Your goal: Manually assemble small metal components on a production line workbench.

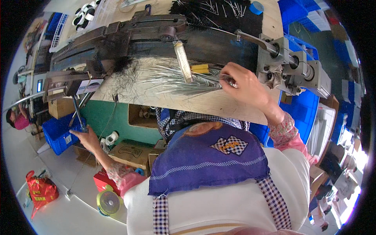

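Right hand [246, 85]: Over the tabletop [219, 106], at the right-hand end of the wires. Fingers [230, 71] are curled nearly together at the looped ends; whether a wire is gripped cannot be told.
Left hand [91, 141]: Below the tabletop's left end, at the lower end of the metal lever [78, 111]. Fingers are partly bent against it; the firmness of the grip cannot be told.
Wires [168, 81]: Loose silver bundle on the tabletop, in front of the machine; looped ends right, straight ends fanned left.
Metal strip [182, 60]: Slants from the machine across the top of the bundle.
Yellow block [200, 69]: Beside the metal strip, at the rear of the bundle.
Machine [117, 41]: Long dark frame along the rear of the wires; dark bristles [122, 64] cluster at its front edge and scatter over the tabletop.
Spindle unit [299, 64]: Grey blocks with a shaft, right of the right hand.
Black sheet [239, 23]: Behind the machine, carrying loose wire pieces; a blue round piece [256, 8] sits at its right edge.
Blue bin [58, 135]: Below, left of the left hand.
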A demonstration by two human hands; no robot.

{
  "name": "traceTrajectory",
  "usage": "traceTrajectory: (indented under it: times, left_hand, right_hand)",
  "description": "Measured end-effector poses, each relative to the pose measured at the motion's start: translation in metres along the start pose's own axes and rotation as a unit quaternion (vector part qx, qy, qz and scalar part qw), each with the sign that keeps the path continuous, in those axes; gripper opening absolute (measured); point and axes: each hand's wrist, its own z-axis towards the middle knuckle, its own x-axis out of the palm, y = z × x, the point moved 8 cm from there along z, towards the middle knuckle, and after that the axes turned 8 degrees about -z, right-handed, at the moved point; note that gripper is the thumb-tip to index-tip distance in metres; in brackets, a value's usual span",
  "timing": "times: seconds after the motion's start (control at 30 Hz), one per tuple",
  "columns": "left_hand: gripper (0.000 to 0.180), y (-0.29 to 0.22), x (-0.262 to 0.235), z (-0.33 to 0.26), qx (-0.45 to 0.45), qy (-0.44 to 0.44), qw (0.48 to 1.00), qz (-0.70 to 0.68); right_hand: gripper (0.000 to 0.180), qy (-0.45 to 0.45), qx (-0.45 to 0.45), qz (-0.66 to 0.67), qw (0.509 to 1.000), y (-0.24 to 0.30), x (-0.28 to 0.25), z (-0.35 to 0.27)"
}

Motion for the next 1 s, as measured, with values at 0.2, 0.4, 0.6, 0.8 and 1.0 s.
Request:
traceTrajectory:
  times: [0.2,0.4,0.6,0.8,1.0]
  left_hand:
    - [0.070,-0.094,0.021,-0.070,0.304,-0.126,0.936,0.122]
    - [0.056,-0.329,-0.041,-0.241,0.446,0.380,0.653,-0.479]
    - [0.022,-0.325,0.001,-0.249,0.320,0.561,0.597,-0.476]
    - [0.023,-0.323,0.064,-0.247,0.099,0.616,0.487,-0.611]
    - [0.019,-0.362,-0.013,-0.221,-0.131,0.517,0.270,-0.801]
  right_hand:
    - [0.010,-0.155,0.024,0.024,0.987,0.021,-0.072,-0.016]
    - [0.013,-0.102,-0.168,-0.017,0.980,0.105,-0.119,-0.002]
    - [0.014,-0.116,-0.156,-0.078,0.978,0.101,-0.116,0.017]
    - [0.010,-0.146,-0.116,-0.280,0.942,0.045,-0.092,0.052]
    - [0.017,-0.083,-0.093,-0.296,0.947,0.045,-0.070,0.058]
